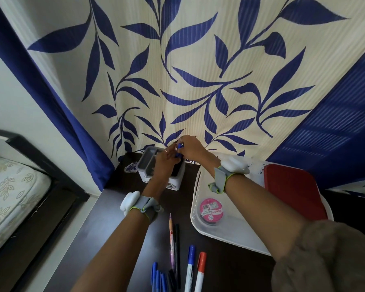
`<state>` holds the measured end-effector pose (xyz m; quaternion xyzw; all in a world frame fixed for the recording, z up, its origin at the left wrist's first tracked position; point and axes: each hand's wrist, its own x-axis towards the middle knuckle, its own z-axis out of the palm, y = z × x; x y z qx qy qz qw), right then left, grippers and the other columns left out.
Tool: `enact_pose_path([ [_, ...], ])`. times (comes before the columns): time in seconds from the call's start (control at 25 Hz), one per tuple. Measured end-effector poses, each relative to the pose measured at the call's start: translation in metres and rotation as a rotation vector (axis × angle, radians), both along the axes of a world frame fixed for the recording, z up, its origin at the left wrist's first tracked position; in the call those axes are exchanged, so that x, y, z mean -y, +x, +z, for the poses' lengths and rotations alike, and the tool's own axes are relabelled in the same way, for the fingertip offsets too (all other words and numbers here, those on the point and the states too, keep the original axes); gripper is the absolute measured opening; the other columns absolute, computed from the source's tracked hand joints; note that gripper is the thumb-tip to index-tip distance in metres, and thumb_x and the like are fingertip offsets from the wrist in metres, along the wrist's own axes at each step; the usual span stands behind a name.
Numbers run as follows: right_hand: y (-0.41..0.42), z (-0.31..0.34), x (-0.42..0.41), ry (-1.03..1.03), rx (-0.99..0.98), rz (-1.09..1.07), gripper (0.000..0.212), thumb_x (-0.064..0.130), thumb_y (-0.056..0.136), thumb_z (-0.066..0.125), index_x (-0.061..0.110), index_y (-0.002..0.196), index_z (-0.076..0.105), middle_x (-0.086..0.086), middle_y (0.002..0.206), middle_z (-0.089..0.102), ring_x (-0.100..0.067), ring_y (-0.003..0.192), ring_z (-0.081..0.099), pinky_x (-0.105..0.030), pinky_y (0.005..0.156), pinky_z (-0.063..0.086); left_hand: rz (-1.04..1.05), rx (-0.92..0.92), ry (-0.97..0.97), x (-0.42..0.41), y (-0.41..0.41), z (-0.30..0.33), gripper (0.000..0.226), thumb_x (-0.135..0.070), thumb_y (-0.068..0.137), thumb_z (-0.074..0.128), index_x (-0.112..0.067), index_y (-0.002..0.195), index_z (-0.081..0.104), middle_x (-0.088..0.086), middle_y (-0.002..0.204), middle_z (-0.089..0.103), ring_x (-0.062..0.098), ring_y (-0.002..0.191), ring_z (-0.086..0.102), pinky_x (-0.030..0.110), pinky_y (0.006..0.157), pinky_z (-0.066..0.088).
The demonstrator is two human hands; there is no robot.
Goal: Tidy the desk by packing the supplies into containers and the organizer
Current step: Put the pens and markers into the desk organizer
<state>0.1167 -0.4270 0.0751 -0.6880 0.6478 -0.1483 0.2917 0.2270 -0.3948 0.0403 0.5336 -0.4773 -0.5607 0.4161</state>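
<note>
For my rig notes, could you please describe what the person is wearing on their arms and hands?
Each wrist carries a grey strap with lime-green edging and a rounded white module: left wrist band, right wrist band. The left hand wears a thin ring. A brownish sleeve covers the right upper arm; the forearms are bare.

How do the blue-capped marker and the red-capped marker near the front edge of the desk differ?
The blue-capped marker has a blue cap; the red-capped marker has an orange-red one. The blue-capped marker lies to the left and reaches slightly farther back. Both have white barrels, lie loose on the dark desk, caps away from the person.
</note>
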Motion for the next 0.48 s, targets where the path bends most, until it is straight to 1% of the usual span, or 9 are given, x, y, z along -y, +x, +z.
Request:
enact_pose_path([
  [0.08, -0.002, -0.004, -0.001, -0.017, -0.015, -0.007, 0.045, 0.007, 0.086, 0.061, 0.003, 0.130, 0.052, -0.019, 0.133, 0.053, -0.034, 0.122, 0.050, -0.036, 0.100, 0.040, 0.030, 0.016, 0.002, -0.002, -0.001, -0.001, 0.060, 0.018, 0.083, 0.045, -0.004, 0.138, 0.043, 0.012, 0.099, 0.059, 0.022, 0.097, 0.055, 0.036, 0.096, 0.044],
  [0.12, -0.003, -0.005, -0.003, -0.028, -0.019, -0.005, 0.052, 0.006, 0.086, 0.061, 0.006, 0.136, 0.046, -0.018, 0.137, 0.049, -0.034, 0.126, 0.046, -0.035, 0.103, 0.038, 0.040, 0.033, -0.001, -0.003, -0.001, 0.001, 0.060, 0.016, 0.083, 0.045, -0.007, 0.139, 0.043, 0.010, 0.095, 0.057, 0.022, 0.094, 0.055, 0.035, 0.092, 0.045],
  [0.16, -0.003, -0.005, -0.007, -0.051, -0.033, -0.003, 0.057, 0.004, 0.086, 0.060, 0.009, 0.140, 0.042, -0.018, 0.138, 0.047, -0.034, 0.127, 0.045, -0.036, 0.104, 0.037, 0.041, 0.052, -0.014, -0.006, -0.001, 0.003, 0.059, 0.014, 0.085, 0.045, -0.008, 0.139, 0.043, 0.009, 0.097, 0.058, 0.021, 0.094, 0.055, 0.033, 0.091, 0.045],
  [0.2, -0.004, -0.004, -0.012, -0.085, -0.057, -0.011, 0.058, 0.001, 0.087, 0.057, 0.010, 0.142, 0.039, -0.019, 0.137, 0.045, -0.035, 0.126, 0.045, -0.037, 0.104, 0.038, 0.042, 0.066, -0.028, -0.010, -0.003, 0.007, 0.057, 0.012, 0.086, 0.045, -0.008, 0.139, 0.043, 0.009, 0.104, 0.060, 0.020, 0.099, 0.057, 0.031, 0.093, 0.046],
  [0.28, -0.003, 0.001, -0.025, -0.167, -0.091, -0.061, 0.057, -0.005, 0.088, 0.050, 0.009, 0.142, 0.038, -0.020, 0.134, 0.044, -0.035, 0.124, 0.046, -0.039, 0.101, 0.042, 0.057, 0.092, -0.075, -0.017, -0.007, 0.012, 0.052, 0.009, 0.087, 0.047, -0.005, 0.137, 0.044, 0.013, 0.125, 0.059, 0.021, 0.116, 0.056, 0.034, 0.103, 0.044],
  [0.32, -0.002, 0.005, -0.034, -0.200, -0.086, -0.094, 0.053, -0.005, 0.088, 0.049, 0.008, 0.139, 0.041, -0.019, 0.132, 0.045, -0.035, 0.122, 0.048, -0.040, 0.099, 0.043, 0.076, 0.104, -0.108, -0.022, -0.009, 0.013, 0.048, 0.009, 0.088, 0.047, -0.002, 0.135, 0.047, 0.015, 0.129, 0.057, 0.023, 0.120, 0.055, 0.035, 0.105, 0.042],
  [0.4, 0.003, 0.016, -0.053, -0.231, -0.028, -0.153, 0.042, -0.002, 0.088, 0.049, 0.007, 0.130, 0.051, -0.017, 0.126, 0.050, -0.034, 0.116, 0.052, -0.040, 0.096, 0.045, 0.118, 0.106, -0.140, -0.033, -0.011, 0.017, 0.042, 0.008, 0.088, 0.047, 0.002, 0.129, 0.052, 0.020, 0.124, 0.061, 0.026, 0.116, 0.058, 0.034, 0.100, 0.045],
  [0.48, 0.006, 0.025, -0.076, -0.244, 0.043, -0.203, 0.037, 0.000, 0.087, 0.051, 0.008, 0.123, 0.058, -0.016, 0.122, 0.055, -0.032, 0.112, 0.054, -0.039, 0.094, 0.045, 0.146, 0.077, -0.152, -0.050, -0.013, 0.020, 0.037, 0.008, 0.088, 0.047, 0.004, 0.123, 0.056, 0.022, 0.114, 0.065, 0.027, 0.105, 0.062, 0.036, 0.094, 0.047],
])
